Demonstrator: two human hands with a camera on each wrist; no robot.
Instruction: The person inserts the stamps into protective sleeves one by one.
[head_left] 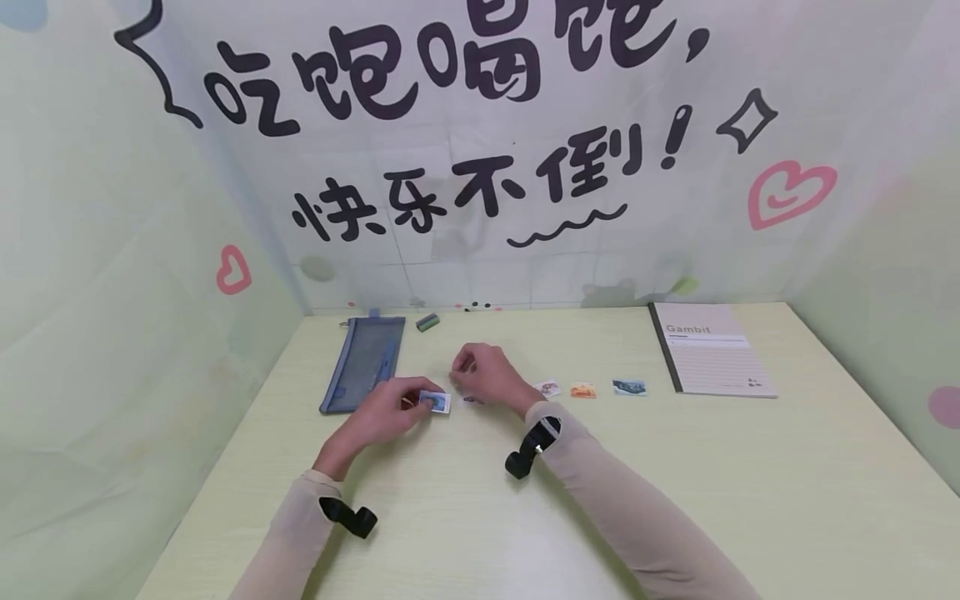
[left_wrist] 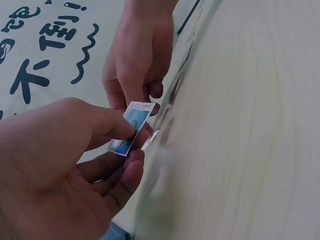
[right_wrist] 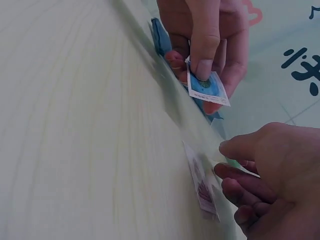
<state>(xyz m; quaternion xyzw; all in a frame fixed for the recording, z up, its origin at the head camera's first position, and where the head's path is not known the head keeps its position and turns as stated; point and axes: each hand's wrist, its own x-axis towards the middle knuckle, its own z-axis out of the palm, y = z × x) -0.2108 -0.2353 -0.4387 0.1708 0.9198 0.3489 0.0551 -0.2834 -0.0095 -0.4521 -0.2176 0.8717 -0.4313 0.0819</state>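
My left hand (head_left: 390,408) pinches a small blue postage stamp (left_wrist: 135,125) with a white perforated edge between thumb and fingers, just above the table. Close by on the right, my right hand (head_left: 487,375) has its thumb and forefinger at a small clear plastic sleeve (right_wrist: 216,131), which is faint and hard to make out. Beneath the right hand lies another stamp (right_wrist: 201,182), apparently with a clear edge around it. In the head view, a pinkish stamp (head_left: 549,387), an orange stamp (head_left: 583,390) and a dark blue-green stamp (head_left: 629,387) lie in a row to the right.
A blue mesh zip pouch (head_left: 365,362) lies behind the left hand. Near the table's back edge is a small green-and-grey block (head_left: 427,322). A notebook (head_left: 712,350) marked Gambit lies at the back right. Printed cloth (head_left: 450,267) hangs behind the table (head_left: 480,525).
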